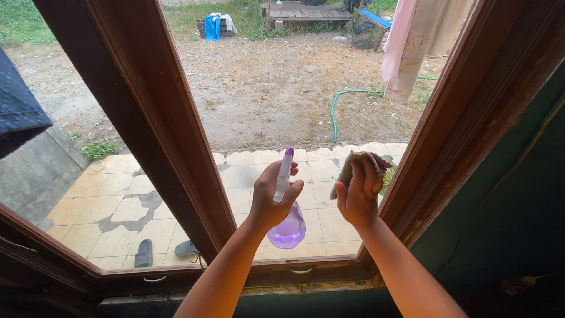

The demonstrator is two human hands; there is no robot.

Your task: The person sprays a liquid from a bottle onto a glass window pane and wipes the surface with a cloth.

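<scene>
left hand (272, 197) raised upright, fingers wrapped round a purple spray bottle (287, 227); right hand (358, 197) beside it, forearm angled up, clutching a cloth (353, 162) against the window pane (282, 94).

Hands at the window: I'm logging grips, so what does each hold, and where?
Left hand grips the purple spray bottle at its neck; right hand clutches a bunched cloth.

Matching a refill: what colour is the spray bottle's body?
Translucent purple spray bottle, clearest in the head view.
</scene>
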